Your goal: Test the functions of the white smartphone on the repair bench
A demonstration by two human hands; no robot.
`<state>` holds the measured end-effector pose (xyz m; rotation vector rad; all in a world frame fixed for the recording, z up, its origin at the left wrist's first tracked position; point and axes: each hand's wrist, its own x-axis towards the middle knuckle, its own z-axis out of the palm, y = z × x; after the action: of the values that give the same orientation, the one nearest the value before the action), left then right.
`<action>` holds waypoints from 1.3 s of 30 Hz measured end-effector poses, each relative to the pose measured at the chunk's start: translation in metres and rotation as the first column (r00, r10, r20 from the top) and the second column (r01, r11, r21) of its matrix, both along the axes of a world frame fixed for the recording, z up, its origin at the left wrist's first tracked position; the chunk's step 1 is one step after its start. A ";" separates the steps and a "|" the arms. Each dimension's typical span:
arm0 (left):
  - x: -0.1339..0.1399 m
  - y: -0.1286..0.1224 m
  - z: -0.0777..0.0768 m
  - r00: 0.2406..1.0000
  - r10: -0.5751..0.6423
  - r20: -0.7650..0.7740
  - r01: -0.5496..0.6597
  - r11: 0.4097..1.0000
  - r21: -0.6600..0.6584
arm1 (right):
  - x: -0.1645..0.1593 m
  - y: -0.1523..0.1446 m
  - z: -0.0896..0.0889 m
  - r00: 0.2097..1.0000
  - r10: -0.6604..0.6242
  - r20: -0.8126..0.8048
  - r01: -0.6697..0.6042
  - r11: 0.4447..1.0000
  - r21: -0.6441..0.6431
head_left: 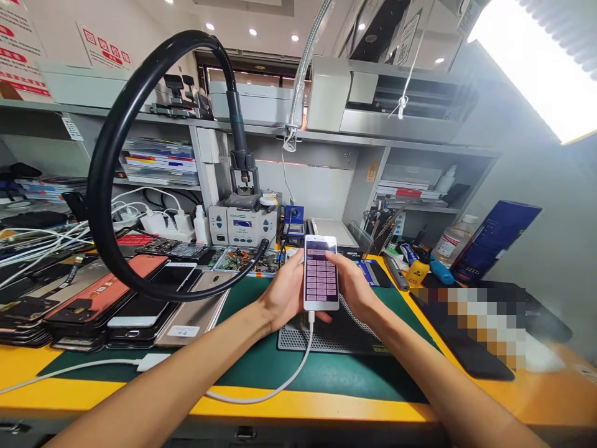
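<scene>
Phone (321,274) held by both hands; cable (298,373) attached

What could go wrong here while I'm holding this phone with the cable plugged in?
1. The white cable loops loosely across the green mat; an arm might snag it and tug the white phone.
2. The phone is held above the bench by the left hand and right hand; a slip could drop it onto the perforated pad.

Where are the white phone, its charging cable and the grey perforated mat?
white phone (321,274): head view, middle of its lit screen.
charging cable (298,368): head view, white cord curving below the phone.
grey perforated mat (326,339): head view, bare front part.
</scene>
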<state>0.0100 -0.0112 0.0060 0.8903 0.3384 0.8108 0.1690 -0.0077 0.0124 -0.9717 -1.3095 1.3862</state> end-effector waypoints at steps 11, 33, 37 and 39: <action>0.000 0.006 0.002 0.998 -0.012 -0.060 0.010 0.999 -0.037 | 0.001 0.000 0.003 0.996 0.048 -0.069 -0.049 0.999 -0.019; -0.004 0.005 0.009 0.993 -0.119 0.002 0.116 0.962 -0.246 | -0.013 -0.011 -0.002 0.983 -0.148 -0.105 0.146 0.989 -0.024; -0.004 0.003 0.010 0.995 -0.078 0.056 0.089 0.963 -0.256 | -0.008 -0.011 -0.002 0.983 -0.075 -0.168 0.078 0.997 0.012; -0.002 0.003 0.008 0.995 -0.072 0.070 0.088 0.963 -0.256 | -0.004 -0.011 -0.005 0.988 -0.053 -0.146 0.061 0.997 0.053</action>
<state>0.0080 -0.0086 0.0140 0.6297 0.3444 0.6985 0.1647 -0.0192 0.0079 -0.8474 -1.1981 1.3421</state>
